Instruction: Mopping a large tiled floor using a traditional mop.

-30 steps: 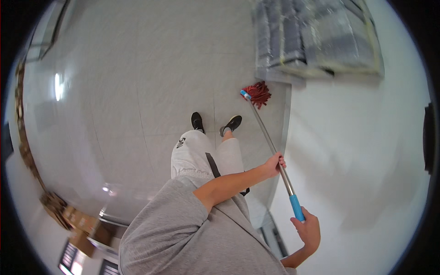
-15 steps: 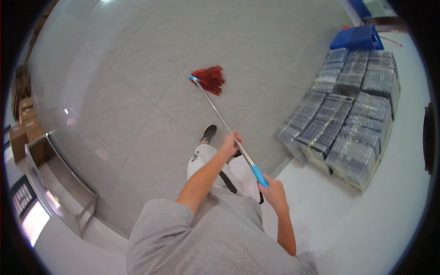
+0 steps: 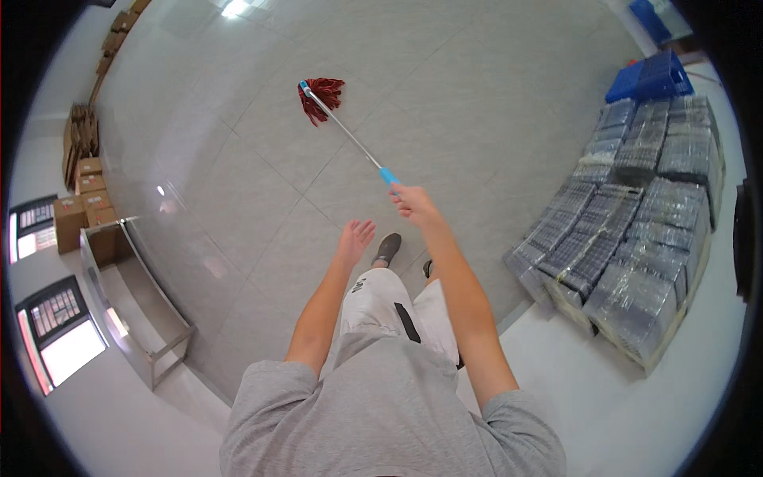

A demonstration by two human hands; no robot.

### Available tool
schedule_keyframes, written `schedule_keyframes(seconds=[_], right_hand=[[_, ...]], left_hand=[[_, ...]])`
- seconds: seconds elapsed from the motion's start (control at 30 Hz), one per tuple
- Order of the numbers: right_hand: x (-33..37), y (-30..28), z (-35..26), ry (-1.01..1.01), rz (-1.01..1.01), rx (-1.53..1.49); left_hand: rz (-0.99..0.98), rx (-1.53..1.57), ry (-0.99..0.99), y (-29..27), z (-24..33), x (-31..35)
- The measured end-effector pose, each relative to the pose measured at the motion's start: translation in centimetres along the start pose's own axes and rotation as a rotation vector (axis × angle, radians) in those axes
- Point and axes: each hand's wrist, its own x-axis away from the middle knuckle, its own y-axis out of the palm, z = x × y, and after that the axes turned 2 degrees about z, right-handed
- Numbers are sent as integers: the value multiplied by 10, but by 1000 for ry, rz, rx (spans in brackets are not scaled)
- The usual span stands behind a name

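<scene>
A mop [image 3: 346, 127] with a red strand head, a silver pole and light-blue grip lies stretched away from me across the grey tiled floor [image 3: 230, 175]. Its red mop head [image 3: 324, 97] rests on the tiles ahead, slightly left of my feet. My right hand [image 3: 413, 204] is closed round the end of the blue grip, with the arm reaching forward. My left hand [image 3: 356, 238] is off the pole, fingers stretched out and apart, holding nothing. It hovers above the floor near my left shoe [image 3: 387, 249].
On the right stand wrapped stacks of grey plastic trays [image 3: 612, 230], with a blue crate [image 3: 650, 77] at their far end. To the left are a metal-framed trough [image 3: 143, 294], cardboard boxes [image 3: 94, 199] and flattened cardboard [image 3: 79, 143] along the wall.
My left hand has let go of the pole and opened. My right hand has pushed forward, and the mop head has slid farther away and to the left.
</scene>
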Motion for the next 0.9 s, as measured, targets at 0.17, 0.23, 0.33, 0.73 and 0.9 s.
schedule_keyframes(seconds=[0.17, 0.23, 0.33, 0.73, 0.9], right_hand=[[140, -246, 38, -42, 67, 47], [226, -325, 70, -47, 143, 233], [371, -380, 97, -23, 327, 449], [580, -377, 146, 23, 933, 970], [514, -364, 90, -21, 876, 1037]], left_hand=[[-64, -247, -67, 55, -117, 8], [-79, -534, -166, 80, -172, 4], [-166, -626, -457, 121, -271, 12], [137, -6, -909, 205, -582, 89], [234, 39, -858, 248, -510, 37]])
